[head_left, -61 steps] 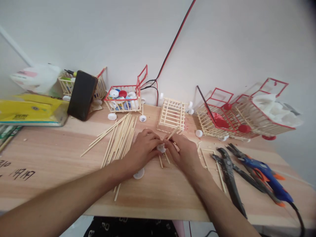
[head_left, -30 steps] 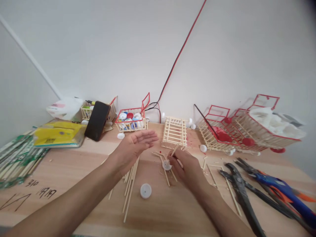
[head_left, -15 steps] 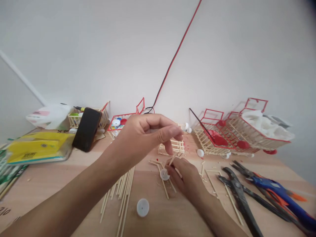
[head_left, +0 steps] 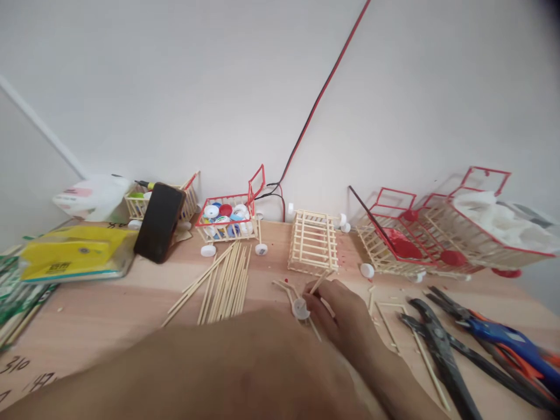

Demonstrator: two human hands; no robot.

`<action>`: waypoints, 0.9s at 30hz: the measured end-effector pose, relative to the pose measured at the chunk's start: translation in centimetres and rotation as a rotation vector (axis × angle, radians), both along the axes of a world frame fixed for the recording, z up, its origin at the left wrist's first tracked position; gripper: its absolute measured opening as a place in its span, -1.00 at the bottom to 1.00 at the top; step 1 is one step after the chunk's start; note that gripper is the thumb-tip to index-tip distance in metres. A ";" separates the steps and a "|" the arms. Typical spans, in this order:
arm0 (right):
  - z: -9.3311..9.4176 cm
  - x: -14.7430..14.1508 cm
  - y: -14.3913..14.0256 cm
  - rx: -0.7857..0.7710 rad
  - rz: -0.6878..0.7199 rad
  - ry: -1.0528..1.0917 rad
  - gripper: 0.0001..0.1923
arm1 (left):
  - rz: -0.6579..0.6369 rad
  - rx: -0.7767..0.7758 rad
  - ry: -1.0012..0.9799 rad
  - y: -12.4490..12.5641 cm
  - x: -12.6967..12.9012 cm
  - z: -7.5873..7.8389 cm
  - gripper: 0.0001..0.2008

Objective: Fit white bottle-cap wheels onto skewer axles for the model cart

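My right hand [head_left: 339, 312] is closed low over the table, its fingers pinching a short thin wooden stick [head_left: 318, 282] that slants up and right. A white plastic bottle cap [head_left: 301, 309] touches the fingertips; whether it is fixed to the stick I cannot tell. Thin bent sticks [head_left: 286, 289] lie beside the cap. My left arm and hand [head_left: 280, 367] fill the bottom of the view, close to the camera, with the fingers hidden. Just beyond the right hand rests a small slatted stick basket [head_left: 312, 240].
A stick cart [head_left: 226, 224] full of bottle caps stands behind a pile of loose sticks [head_left: 227, 283]. Red-trimmed carts [head_left: 394, 245] line the wall at right. Pliers [head_left: 431, 344] and a blue tool [head_left: 503, 338] lie at right. A phone [head_left: 160, 223] and yellow packet [head_left: 79, 254] are at left.
My left hand has come down and back toward the camera, uncovering the slatted basket and cap-filled cart. The right hand keeps its pinch. The view has shifted slightly left.
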State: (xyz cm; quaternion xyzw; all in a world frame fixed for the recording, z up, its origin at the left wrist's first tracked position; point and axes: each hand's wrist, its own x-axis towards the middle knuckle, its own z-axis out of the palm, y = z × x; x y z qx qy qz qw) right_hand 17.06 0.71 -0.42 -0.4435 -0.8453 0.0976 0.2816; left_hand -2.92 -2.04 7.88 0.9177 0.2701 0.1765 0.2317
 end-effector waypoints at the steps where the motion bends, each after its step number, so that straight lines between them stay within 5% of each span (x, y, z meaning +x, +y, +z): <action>1: 0.0 0.0 0.0 0.001 0.000 0.006 -0.82 | -0.013 0.001 0.001 0.9 -0.1 -0.5 -0.74; 4: 0.0 0.0 0.0 0.003 -0.001 0.001 -0.82 | 0.033 0.039 0.105 3.9 -1.0 -1.0 -0.95; 7: -0.1 0.0 0.1 -0.002 -0.004 -0.005 -0.81 | 0.161 0.033 0.166 5.7 -1.8 -1.7 -0.95; 12: -0.3 0.2 0.1 0.017 -0.001 -0.004 -0.83 | 0.157 -0.138 -0.085 4.9 -0.8 -5.3 -0.72; 17: -0.1 0.2 -0.1 0.032 0.006 -0.002 -0.84 | 0.096 -0.069 -0.138 4.7 0.2 -8.3 -0.62; 27: -0.2 0.3 -0.1 0.028 0.006 -0.017 -0.81 | 0.133 0.109 -0.028 4.6 1.5 -9.5 -0.88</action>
